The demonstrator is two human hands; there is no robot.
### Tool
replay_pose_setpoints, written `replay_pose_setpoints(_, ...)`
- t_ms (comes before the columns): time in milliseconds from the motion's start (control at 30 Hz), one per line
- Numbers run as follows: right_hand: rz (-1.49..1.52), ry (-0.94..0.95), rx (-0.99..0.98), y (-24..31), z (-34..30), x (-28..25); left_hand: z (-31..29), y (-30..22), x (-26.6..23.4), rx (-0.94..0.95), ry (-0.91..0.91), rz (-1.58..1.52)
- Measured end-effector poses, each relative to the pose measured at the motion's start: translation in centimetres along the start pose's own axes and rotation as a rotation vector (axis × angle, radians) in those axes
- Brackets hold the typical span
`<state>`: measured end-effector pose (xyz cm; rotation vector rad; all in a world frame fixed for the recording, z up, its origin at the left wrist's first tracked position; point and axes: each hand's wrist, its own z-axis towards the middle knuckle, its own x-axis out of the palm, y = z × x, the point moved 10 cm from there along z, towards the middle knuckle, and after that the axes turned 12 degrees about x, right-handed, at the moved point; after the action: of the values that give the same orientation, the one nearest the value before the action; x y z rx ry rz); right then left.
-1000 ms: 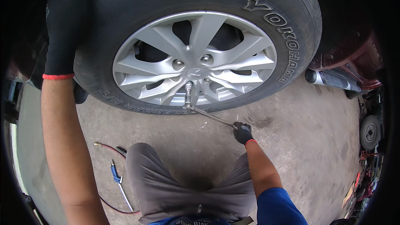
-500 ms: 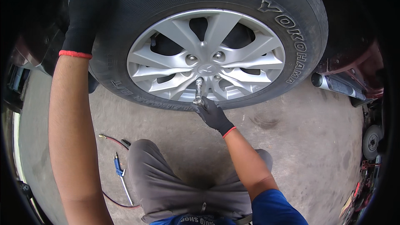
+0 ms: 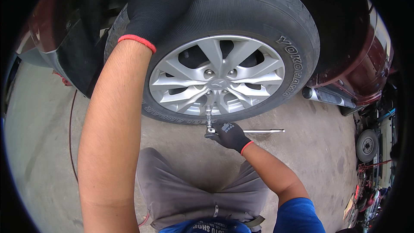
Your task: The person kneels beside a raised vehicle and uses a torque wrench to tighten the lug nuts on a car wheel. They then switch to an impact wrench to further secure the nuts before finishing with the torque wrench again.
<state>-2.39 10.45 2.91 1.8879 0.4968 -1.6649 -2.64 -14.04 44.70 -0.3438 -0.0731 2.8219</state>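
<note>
A wheel with a silver alloy rim [image 3: 254, 71] and a black tyre [image 3: 297, 39] stands mounted in front of me. My left hand [image 3: 166, 2], in a black glove with a red cuff, rests against the upper part of the tyre; its fingers are mostly cut off by the picture's top edge. In my right hand [image 3: 230, 136], gloved alike, is a socket wrench [image 3: 263, 130]. Its bar sticks out to the right, and its chrome socket end points up at the rim, below a lug nut [image 3: 209, 92] and apart from it. More lug nuts ring the hub.
Dark red car bodywork [image 3: 360, 75] with a grey side step [image 3: 327, 96] lies on the right. A thin hose [image 3: 71, 138] runs over the concrete floor [image 3: 43, 146] at the left. A spare wheel [image 3: 367, 146] and assorted gear stand far right. My knees are below the tyre.
My right hand has drawn the socket wrench down, away from the hub, and its bar now shows to the right. My view has shifted left, and the blue air gun is out of sight.
</note>
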Motion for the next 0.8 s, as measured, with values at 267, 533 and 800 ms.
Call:
replay_pose_setpoints(267,-0.433,0.007,0.035,2.8,3.3,-6.2,0.0,-0.3,-0.7,0.018,-0.021,0.012)
replay_pose_setpoints(533,-0.702,0.143,0.177,3.8,7.3,-3.9,-0.3,0.2,-0.6,-0.086,0.042,-0.039)
replay_pose_setpoints(800,-1.049,0.298,0.007,6.7,9.9,-2.9,-0.4,0.5,-0.2,-0.053,0.040,-0.051)
